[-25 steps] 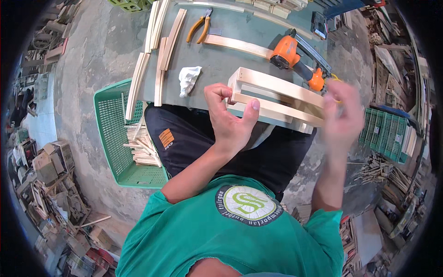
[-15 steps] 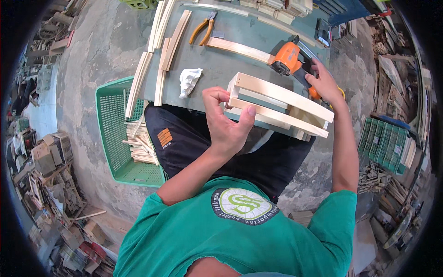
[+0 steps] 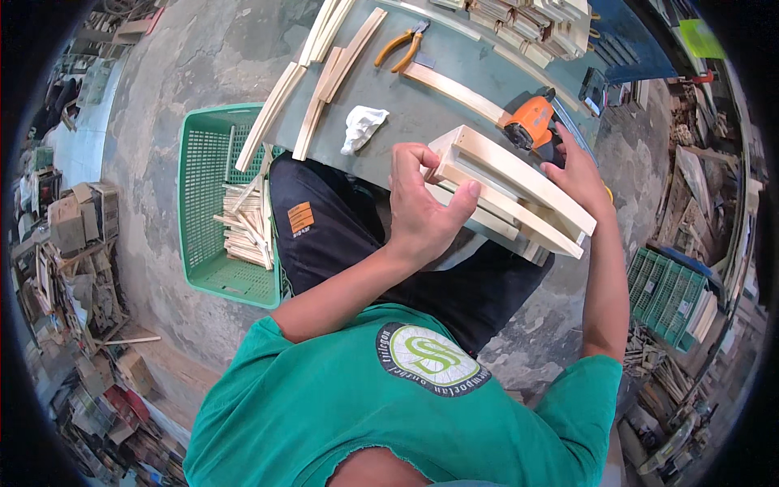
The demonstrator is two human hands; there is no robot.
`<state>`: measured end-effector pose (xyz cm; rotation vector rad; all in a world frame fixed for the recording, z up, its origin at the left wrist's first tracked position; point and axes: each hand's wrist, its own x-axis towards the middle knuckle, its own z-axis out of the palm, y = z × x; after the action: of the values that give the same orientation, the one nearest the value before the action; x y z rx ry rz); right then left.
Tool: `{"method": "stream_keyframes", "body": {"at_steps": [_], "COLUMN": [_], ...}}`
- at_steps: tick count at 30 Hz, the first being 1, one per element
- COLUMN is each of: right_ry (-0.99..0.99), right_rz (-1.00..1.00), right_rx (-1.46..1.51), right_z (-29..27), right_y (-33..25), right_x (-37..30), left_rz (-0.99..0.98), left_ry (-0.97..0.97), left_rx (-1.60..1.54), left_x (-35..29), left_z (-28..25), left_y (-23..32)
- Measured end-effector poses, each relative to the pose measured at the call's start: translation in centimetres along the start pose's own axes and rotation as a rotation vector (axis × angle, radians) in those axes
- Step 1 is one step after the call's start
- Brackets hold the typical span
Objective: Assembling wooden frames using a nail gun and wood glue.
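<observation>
Between its thumb and fingers, my left hand (image 3: 428,203) grips the near-left end of a small wooden frame (image 3: 527,183). Pale slats make up this frame, which is held tilted above the table's front edge. On the far side of it, my right hand (image 3: 579,180) has thumb and fingers around the dark handle of an orange nail gun (image 3: 531,122). The gun lies on the table, its lower handle hidden by the frame. A single wooden slat (image 3: 454,91) ends against the gun's nose.
On the grey-green table (image 3: 406,122) lie orange-handled pliers (image 3: 398,47), a crumpled white cloth (image 3: 363,127) and several slats (image 3: 334,85). Stacked wooden pieces (image 3: 531,24) stand at the back. Left of my legs, a green basket (image 3: 195,203) holds cut sticks (image 3: 243,223).
My view has shifted, so the table sits further right in the picture. The frame is turned more steeply, and my right hand is closer in around the nail gun's handle. The gun stays put.
</observation>
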<state>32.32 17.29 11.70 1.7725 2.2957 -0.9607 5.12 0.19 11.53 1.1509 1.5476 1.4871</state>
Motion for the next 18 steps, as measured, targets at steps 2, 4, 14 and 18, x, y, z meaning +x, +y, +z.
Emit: {"method": "stream_keyframes", "body": {"at_steps": [2, 4, 14, 18], "right_ry": [-0.010, 0.004, 0.134, 0.361], "right_rz": [0.036, 0.036, -0.095, -0.028], "right_rx": [-0.039, -0.059, -0.057, 0.210], "right_z": [-0.2, 0.3, 2.0, -1.5], "right_y": [-0.2, -0.4, 1.3, -1.9], "right_x": [-0.3, -0.3, 0.2, -1.7], "left_rz": [-0.012, -0.036, -0.108, -0.075], "left_ry": [-0.003, 0.024, 0.003, -0.013], "left_rx": [0.016, -0.024, -0.003, 0.050], "left_x": [0.0, 0.1, 0.2, 0.2], "left_z": [0.1, 0.4, 0.0, -0.4], "left_y": [0.1, 0.2, 0.9, 1.0]}}
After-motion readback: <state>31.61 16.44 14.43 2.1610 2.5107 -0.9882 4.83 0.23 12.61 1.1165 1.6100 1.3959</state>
